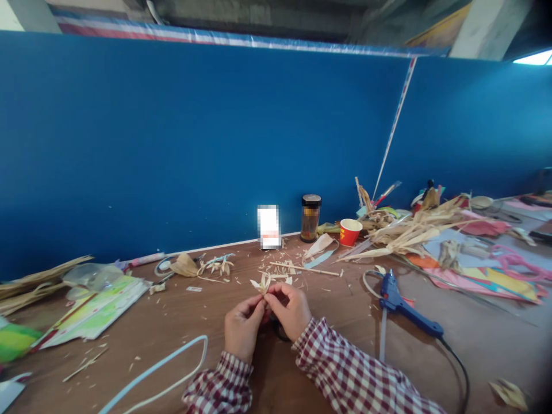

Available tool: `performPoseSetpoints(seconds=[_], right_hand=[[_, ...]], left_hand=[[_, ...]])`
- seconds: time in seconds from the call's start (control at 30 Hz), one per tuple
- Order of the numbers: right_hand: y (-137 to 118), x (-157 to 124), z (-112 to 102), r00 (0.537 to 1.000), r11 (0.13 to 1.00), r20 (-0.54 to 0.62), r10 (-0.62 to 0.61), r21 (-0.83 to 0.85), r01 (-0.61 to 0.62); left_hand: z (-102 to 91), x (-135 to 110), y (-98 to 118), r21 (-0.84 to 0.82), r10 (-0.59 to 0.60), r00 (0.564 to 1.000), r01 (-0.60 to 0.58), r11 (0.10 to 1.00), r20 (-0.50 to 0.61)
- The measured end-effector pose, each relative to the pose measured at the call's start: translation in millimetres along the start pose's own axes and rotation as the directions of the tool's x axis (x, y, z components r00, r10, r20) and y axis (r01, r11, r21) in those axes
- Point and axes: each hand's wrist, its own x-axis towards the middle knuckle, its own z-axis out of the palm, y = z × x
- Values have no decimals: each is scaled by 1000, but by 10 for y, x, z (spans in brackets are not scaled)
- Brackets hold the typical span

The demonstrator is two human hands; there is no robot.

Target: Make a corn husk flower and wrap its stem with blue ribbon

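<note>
Low in the middle of the head view, my left hand (242, 326) and my right hand (292, 310) meet with fingertips pinched together. Between them is a small pale flower made of dried corn husk (262, 283), its pointed petals spreading above the fingertips. Both hands close on its base, which the fingers hide. A dark round object (279, 329) shows partly beneath my right hand; its kind is not clear. Just beyond the hands lie a thin stick (306, 268) and scattered husk scraps.
To the right lies a blue glue gun (407, 307) with its cord. A red paper cup (351, 232), a lidded jar (310, 218) and a blurred bright screen (268, 226) stand by the blue partition (194, 132). Husks (414, 230) pile up at right; a white-blue strip (164, 359) curves at left.
</note>
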Motion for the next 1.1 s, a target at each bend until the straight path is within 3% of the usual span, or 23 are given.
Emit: performPoseSetpoints(seconds=[0.2, 0.53, 0.83, 1.1], right_hand=[[25, 26, -8, 998, 995, 42, 39, 86, -43], [48, 48, -32, 993, 982, 70, 95, 156, -105], [172, 136, -96, 923, 878, 272, 272, 323, -354], [184, 156, -129, 910, 864, 297, 289, 329, -381]], left_hand=[[24, -15, 47, 8, -39, 997, 40, 999, -68], [-9, -22, 34, 195, 85, 995, -75, 978, -44], [-49, 44, -1, 96, 121, 991, -126, 987, 56], [-13, 11, 42, 68, 79, 995, -84, 994, 69]])
